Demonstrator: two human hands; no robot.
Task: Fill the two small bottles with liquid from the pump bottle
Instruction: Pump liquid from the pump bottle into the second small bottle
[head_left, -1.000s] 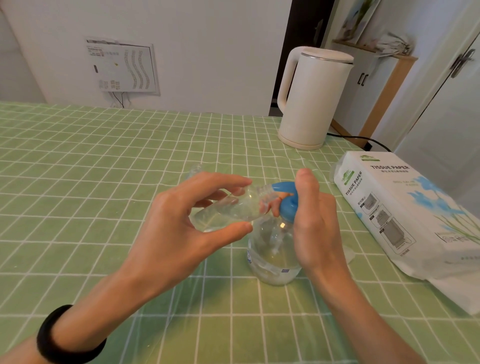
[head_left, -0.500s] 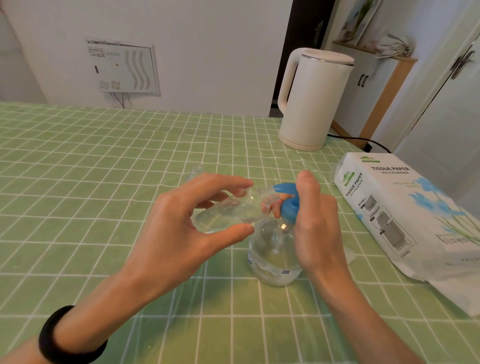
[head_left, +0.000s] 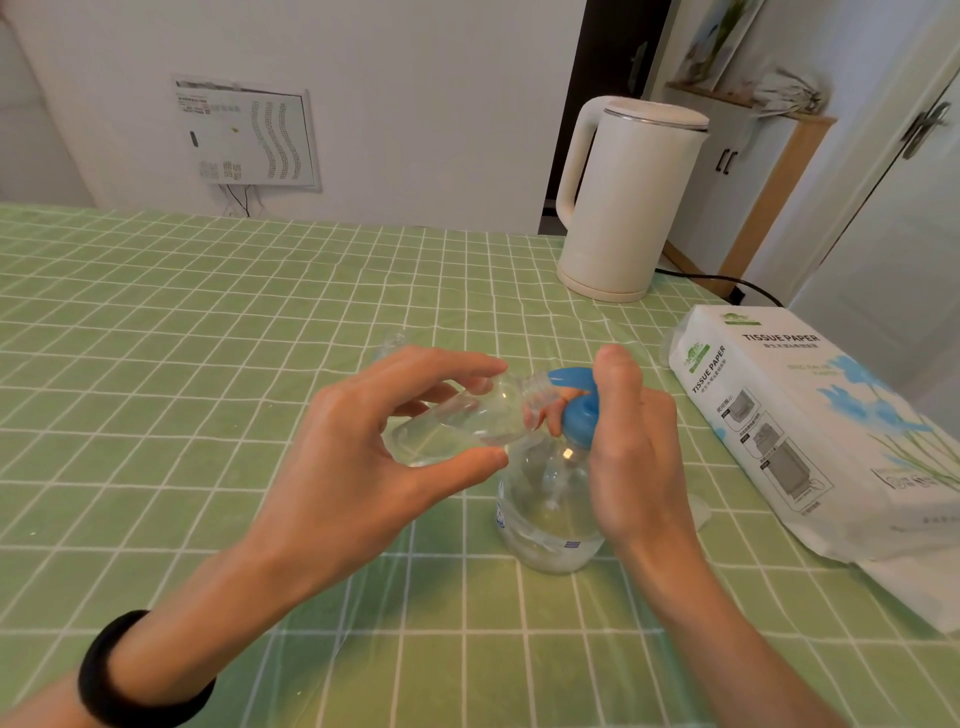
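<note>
Left hand: I've got the left hand (head_left: 353, 467) pinching the small bottle (head_left: 457, 423) between thumb and fingertips, off the bench (head_left: 156, 364), tipped almost flat.
Bottle mouth: it points right and meets the blue nozzle (head_left: 558, 375); I can't tell whether the spout is actually inside.
Right hand: the right hand (head_left: 634, 452) wraps the top of the pump bottle (head_left: 545, 499), fingers curled under the blue pump head (head_left: 579, 415) and one digit standing above it.
Pump bottle: upright on the bench, just in front of me, between the two hands.
Step in hand: by my read, filling the first small bottle, mid-pump.
Fill level: there looks to be clear liquid pooled along the low side of the small bottle, partly full at best; clear on clear, so I won't swear to it.
Second bottle: a clear shape (head_left: 392, 340) peeks out behind my left fingers and may be the other one; too hidden to say, or to judge its contents.
Left to do: I reckon top up this bottle, then do the second one.
Watch for: with the bottle this flat, liquid could run back out at the mouth.
Off to the side: kettle (head_left: 631, 197) and tissue pack (head_left: 810, 431) on my right, well apart from the work.
</note>
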